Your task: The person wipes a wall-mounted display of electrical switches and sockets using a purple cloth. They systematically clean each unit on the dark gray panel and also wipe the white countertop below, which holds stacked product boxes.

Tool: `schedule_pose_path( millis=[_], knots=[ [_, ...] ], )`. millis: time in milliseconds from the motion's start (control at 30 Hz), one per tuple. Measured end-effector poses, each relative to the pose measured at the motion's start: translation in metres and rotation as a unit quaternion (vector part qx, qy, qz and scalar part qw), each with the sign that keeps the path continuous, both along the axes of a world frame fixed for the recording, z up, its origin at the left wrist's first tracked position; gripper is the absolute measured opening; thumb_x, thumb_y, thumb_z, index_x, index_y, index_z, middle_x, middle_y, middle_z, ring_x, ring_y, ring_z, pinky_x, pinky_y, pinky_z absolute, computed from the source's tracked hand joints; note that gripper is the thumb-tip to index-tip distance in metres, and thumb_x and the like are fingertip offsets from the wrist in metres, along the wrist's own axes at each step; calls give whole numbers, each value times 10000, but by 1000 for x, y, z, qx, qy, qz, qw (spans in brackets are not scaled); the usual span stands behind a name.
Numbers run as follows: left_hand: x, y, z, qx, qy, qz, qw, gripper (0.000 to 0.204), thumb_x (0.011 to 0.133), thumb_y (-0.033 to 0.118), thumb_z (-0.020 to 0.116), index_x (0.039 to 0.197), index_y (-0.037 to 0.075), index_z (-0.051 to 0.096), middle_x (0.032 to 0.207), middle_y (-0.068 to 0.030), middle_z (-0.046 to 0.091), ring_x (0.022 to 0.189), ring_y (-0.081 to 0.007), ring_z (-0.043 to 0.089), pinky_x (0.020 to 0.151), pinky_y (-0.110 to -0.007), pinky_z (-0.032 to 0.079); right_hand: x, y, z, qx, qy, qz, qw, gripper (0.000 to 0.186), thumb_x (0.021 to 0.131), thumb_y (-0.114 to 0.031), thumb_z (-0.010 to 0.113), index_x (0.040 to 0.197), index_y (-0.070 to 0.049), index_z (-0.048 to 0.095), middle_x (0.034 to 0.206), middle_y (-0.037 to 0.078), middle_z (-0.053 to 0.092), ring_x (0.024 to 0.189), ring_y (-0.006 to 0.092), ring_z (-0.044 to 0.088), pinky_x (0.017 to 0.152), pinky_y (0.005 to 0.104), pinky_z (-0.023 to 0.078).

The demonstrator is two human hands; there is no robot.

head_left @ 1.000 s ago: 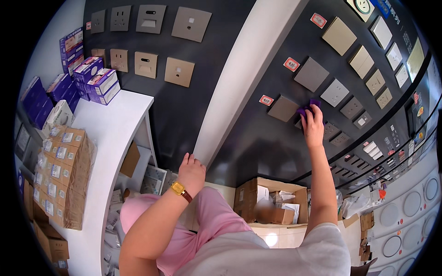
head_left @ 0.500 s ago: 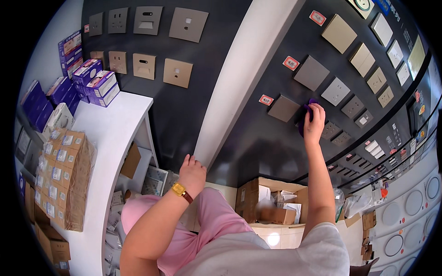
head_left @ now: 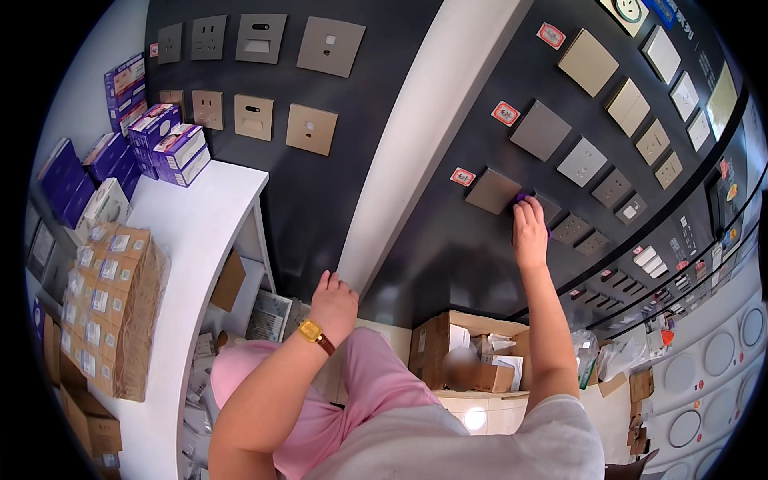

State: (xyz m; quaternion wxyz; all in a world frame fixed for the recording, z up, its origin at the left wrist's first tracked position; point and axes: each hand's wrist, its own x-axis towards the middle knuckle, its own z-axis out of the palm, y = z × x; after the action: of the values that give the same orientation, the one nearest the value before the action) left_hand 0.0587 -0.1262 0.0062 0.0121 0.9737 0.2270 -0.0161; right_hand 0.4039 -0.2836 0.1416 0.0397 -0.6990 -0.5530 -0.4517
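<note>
My right hand (head_left: pixel 530 232) holds a purple cloth (head_left: pixel 522 197) against the lower row of sockets and switches, just right of a brown switch plate (head_left: pixel 492 191). Beside it is a smaller plate (head_left: pixel 546 206), partly behind my fingers, with further brown sockets (head_left: pixel 571 230) to the right. A grey plate (head_left: pixel 540 130) and a silver socket (head_left: pixel 582 162) sit in the row above. My left hand (head_left: pixel 334 304), with a gold watch on the wrist, rests its slightly spread fingers at the white pillar (head_left: pixel 400 160) between the two dark display panels, holding nothing.
A white counter (head_left: pixel 208 188) on the left bears purple boxes (head_left: pixel 152 132) and wrapped cartons (head_left: pixel 112 304). An open cardboard box (head_left: pixel 432 352) lies on the floor below the right panel, near my legs. Round white fixtures (head_left: pixel 720 352) line the far right.
My right hand has moved down and slightly left with the cloth, from beside the brown plate's upper corner to its lower right. My left hand has barely moved.
</note>
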Motion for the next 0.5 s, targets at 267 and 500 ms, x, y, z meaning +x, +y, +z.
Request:
schedule_pose_path(
  millis=[267,500],
  knots=[
    [1,3,-3,0,-18,-3,1000,314,906,224,521,1128,42,650,1249,-176,597,1335,-340,436,1173,-479,215,-1,7,14,37,-61,-27,997,280,752,-15,590,1031,-2,612,1111,114,622,1203,299,540,939,375,494],
    [-1,0,1,-6,-14,-4,1000,320,909,235,528,1134,44,650,1242,-174,599,1335,-337,436,1174,-481,215,-3,-8,-17,-25,35,64,997,287,748,-1,602,1033,-7,628,1127,110,625,1163,301,563,949,394,490]
  ],
)
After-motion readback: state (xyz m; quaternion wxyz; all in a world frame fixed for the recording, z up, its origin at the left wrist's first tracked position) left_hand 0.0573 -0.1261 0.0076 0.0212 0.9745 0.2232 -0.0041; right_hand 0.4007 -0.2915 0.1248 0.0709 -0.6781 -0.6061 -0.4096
